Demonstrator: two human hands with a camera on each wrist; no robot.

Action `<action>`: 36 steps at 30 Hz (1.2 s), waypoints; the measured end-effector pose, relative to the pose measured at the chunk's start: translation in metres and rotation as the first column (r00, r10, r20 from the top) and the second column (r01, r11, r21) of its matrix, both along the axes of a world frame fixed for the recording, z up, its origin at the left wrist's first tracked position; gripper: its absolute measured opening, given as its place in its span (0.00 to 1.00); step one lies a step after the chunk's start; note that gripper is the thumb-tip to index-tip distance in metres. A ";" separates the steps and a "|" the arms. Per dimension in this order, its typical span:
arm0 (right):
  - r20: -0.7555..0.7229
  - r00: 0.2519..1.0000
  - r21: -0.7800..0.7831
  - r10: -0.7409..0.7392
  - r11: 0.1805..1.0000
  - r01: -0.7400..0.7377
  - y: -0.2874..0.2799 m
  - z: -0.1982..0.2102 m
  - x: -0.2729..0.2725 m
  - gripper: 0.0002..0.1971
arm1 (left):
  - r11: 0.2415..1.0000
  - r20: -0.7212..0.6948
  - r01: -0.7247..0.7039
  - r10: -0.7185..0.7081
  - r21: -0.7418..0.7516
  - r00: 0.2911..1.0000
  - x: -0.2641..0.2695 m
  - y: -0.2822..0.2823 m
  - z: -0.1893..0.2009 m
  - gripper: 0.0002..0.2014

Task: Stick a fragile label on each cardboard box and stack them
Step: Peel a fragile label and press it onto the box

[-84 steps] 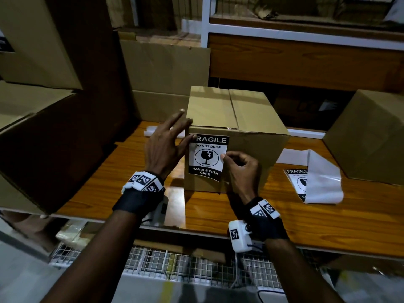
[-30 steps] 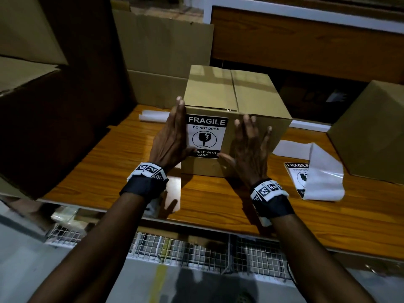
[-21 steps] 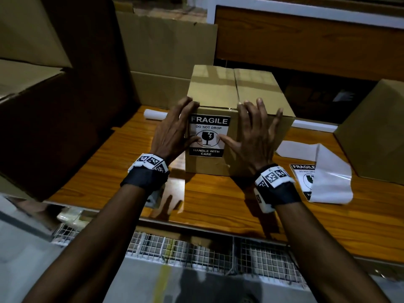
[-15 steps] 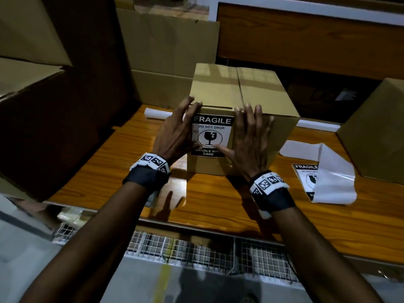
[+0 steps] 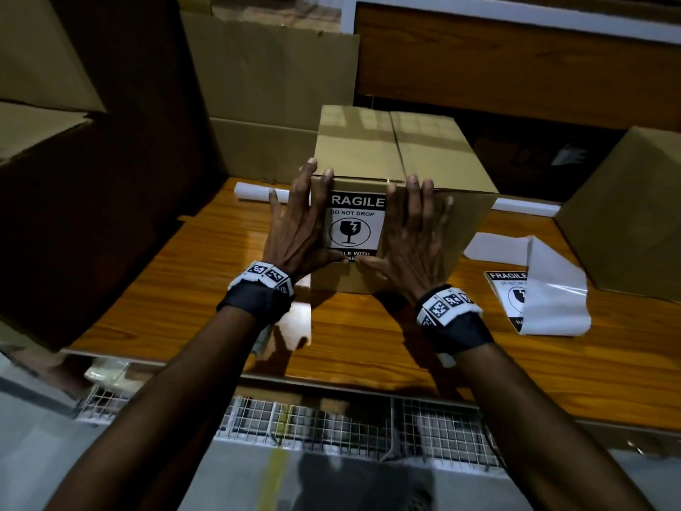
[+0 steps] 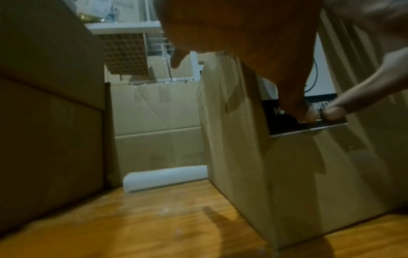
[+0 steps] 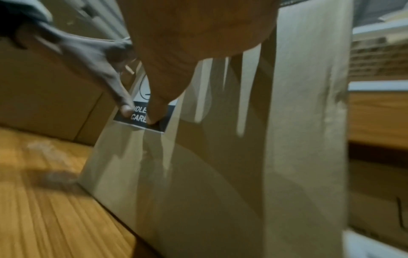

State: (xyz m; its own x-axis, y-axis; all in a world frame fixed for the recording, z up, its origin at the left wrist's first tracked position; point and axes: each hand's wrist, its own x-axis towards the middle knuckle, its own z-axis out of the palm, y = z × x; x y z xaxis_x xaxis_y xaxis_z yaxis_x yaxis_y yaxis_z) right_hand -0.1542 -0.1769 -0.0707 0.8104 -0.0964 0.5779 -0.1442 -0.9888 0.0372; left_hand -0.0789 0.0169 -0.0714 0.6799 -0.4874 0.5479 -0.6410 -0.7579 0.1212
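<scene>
A closed cardboard box point(image 5: 401, 149) stands on the wooden table point(image 5: 206, 289), with a black-and-white fragile label point(image 5: 353, 230) stuck on its near face. My left hand point(image 5: 300, 223) lies flat on the label's left edge, fingers straight and reaching the box's top edge. My right hand point(image 5: 412, 234) lies flat on the label's right edge in the same way. Both thumbs meet on the label's black bottom band point(image 6: 307, 120), also seen in the right wrist view on the label point(image 7: 141, 113) of the box point(image 7: 220, 165).
Another fragile label point(image 5: 510, 293) lies on the table at right, half under a curled white backing sheet point(image 5: 549, 289). A second cardboard box point(image 5: 626, 215) stands far right. A white paper roll point(image 5: 258, 191) lies behind my left hand. Flat cardboard point(image 5: 269, 94) leans at the back; large boxes point(image 5: 73, 178) fill the left.
The right hand went from pinching the label's edge to lying flat. Both hands then slid up and down over the label's sides, and now the thumbs meet at its bottom.
</scene>
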 end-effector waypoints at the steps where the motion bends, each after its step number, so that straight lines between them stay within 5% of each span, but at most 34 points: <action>1: 0.023 0.998 -0.019 0.050 0.999 -0.050 -0.003 -0.009 0.001 0.73 | 1.000 0.001 -0.012 0.012 -0.015 1.000 -0.001 -0.003 -0.003 0.68; 4: -0.043 0.999 -0.065 -0.003 0.998 0.000 -0.006 -0.002 0.000 0.81 | 1.000 0.001 -0.003 0.003 -0.018 1.000 -0.001 -0.004 -0.003 0.71; 7: 0.069 0.994 -0.258 0.089 0.964 -0.068 -0.028 -0.008 0.000 0.83 | 1.000 0.022 0.012 -0.013 0.024 1.000 0.000 0.005 0.001 0.74; 12: 0.125 0.981 -0.250 0.149 0.962 -0.114 -0.032 0.008 0.000 0.62 | 0.998 0.045 0.029 -0.031 0.052 0.999 0.001 0.013 0.007 0.69; 15: 0.216 0.967 -0.235 0.137 0.968 -0.085 -0.028 0.012 0.003 0.49 | 0.998 0.093 0.062 -0.063 0.010 0.994 0.003 0.022 0.019 0.54; 20: 0.320 0.934 -0.088 0.156 0.987 -0.134 -0.019 0.028 0.002 0.30 | 0.971 0.186 0.150 -0.115 -0.187 0.976 -0.004 0.024 0.050 0.17; 24: 0.341 0.940 0.341 0.018 0.929 -0.142 -0.052 0.052 -0.015 0.30 | 0.911 0.027 0.119 -0.118 -0.395 0.993 -0.007 0.028 0.047 0.15; 26: 0.276 0.961 0.545 -0.028 0.828 -0.132 -0.070 0.056 -0.024 0.30 | 0.912 -0.055 0.079 -0.110 -0.402 0.992 -0.008 0.029 0.044 0.19; 29: 0.182 0.979 0.760 0.089 0.619 -0.198 -0.084 0.061 -0.032 0.30 | 0.924 -0.161 0.031 -0.099 -0.380 0.982 -0.010 0.022 0.046 0.27; 31: 0.147 0.978 0.789 0.146 0.579 -0.205 -0.088 0.064 -0.032 0.32 | 0.919 -0.229 0.002 -0.101 -0.395 0.968 -0.011 0.014 0.049 0.31; 36: 0.102 0.984 0.715 0.143 0.677 -0.173 -0.073 0.065 -0.037 0.34 | 0.861 -0.277 -0.095 -0.055 -0.499 0.959 -0.032 0.005 0.060 0.28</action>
